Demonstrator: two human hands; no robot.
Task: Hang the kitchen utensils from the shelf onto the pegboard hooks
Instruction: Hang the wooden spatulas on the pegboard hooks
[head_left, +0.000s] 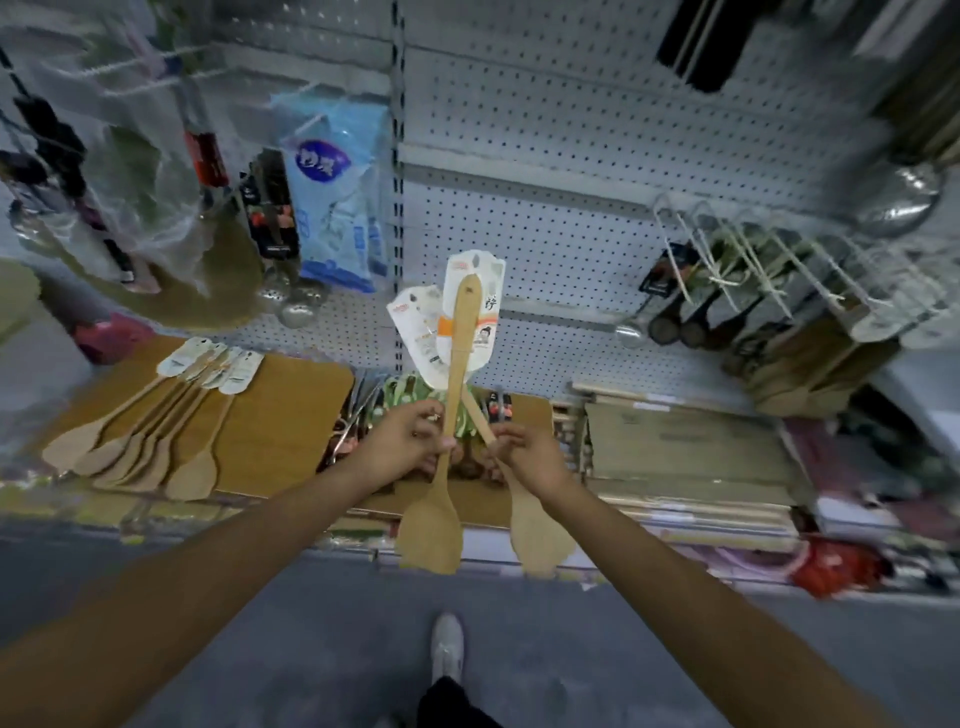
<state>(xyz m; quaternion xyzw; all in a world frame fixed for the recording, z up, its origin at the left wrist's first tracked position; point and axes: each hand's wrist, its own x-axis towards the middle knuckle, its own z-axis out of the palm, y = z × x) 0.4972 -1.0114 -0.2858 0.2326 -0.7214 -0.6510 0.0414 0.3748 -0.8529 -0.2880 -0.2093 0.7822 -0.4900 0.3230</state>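
Note:
Two wooden spatulas with white card labels cross in front of the pegboard (571, 156). My left hand (402, 441) grips the handle of one wooden spatula (432, 525), whose handle points up and whose blade hangs down. My right hand (530, 452) grips the handle of the second wooden spatula (540, 535), its blade also hanging low. Their labels (467, 312) stand side by side above my hands. Several more labelled wooden spatulas (156, 436) lie fanned on a board at the left of the shelf (291, 410).
White wire hooks (753, 249) jut from the pegboard at right, carrying tied wooden utensils and black ladles. A blue packet (337, 192) and bagged goods hang at left. Stacked cutting boards (691, 457) fill the right shelf. My shoe (447, 649) stands on the grey floor.

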